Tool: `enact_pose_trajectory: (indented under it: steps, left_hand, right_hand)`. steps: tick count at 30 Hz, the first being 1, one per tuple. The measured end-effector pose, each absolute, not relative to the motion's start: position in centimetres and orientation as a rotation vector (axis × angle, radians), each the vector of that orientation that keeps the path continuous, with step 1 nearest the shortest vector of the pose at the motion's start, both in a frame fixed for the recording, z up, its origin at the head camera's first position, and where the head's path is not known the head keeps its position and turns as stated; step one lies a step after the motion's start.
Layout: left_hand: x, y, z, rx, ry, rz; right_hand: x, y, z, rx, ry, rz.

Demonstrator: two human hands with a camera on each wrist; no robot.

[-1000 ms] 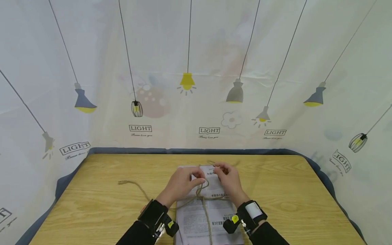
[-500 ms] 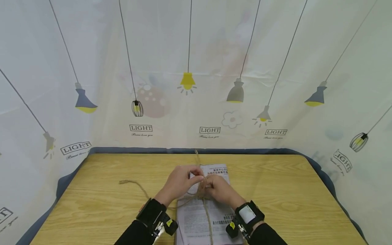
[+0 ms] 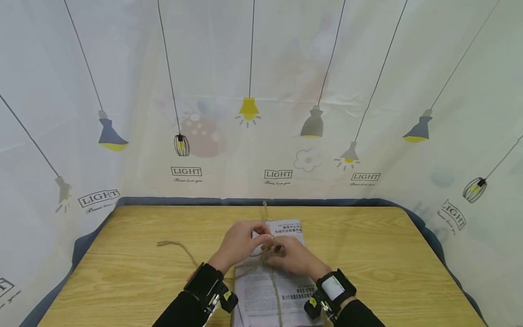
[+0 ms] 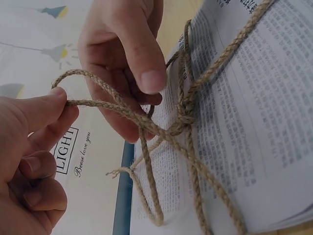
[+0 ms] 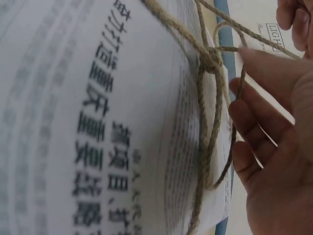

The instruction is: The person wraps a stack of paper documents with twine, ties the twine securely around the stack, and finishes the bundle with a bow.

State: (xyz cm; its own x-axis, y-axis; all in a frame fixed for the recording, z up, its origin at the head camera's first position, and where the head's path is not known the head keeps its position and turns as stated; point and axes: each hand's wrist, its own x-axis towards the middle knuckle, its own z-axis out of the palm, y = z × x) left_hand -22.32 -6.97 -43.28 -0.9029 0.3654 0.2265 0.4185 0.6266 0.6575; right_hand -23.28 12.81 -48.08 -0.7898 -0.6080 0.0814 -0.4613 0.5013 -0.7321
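A stack of newspapers (image 3: 261, 295) lies on the table, bound crosswise with jute twine (image 3: 277, 295). The twine's knot (image 4: 186, 110) sits on top of the stack. My left hand (image 3: 244, 240) pinches a loop of the twine between thumb and forefinger above the knot, its other fingers curled. My right hand (image 3: 295, 258) is close beside it, over the far part of the stack. In the right wrist view, the curled fingers (image 5: 254, 127) of that hand hold a strand of twine near the knot. Part of the strand is hidden behind those fingers.
One loose twine end (image 3: 175, 243) lies on the wooden table (image 3: 122, 272) to the left. Another end (image 3: 264, 209) sticks out past the stack's far edge. A pale curtain printed with lamps (image 3: 229, 154) hangs behind the table.
My right hand has come from the stack's far right in to the knot, beside the left hand, then shifted slightly. A twine end now points away beyond the stack. The left hand keeps its loop.
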Motion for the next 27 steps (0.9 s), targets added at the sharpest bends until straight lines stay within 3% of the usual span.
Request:
enact_pose_trajectory:
  steps: [16,27]
  left_hand:
    - [-22.5,-6.9,-44.2,-0.641,-2.764,-1.123]
    - [-22.6,-9.3,-46.1,-0.671,-2.914,-1.007]
  right_hand:
    - [-22.6,13.5,-47.0,-0.628,2.621,-1.46]
    - [-22.9,14.1,-47.3,-0.548,2.703,-1.397]
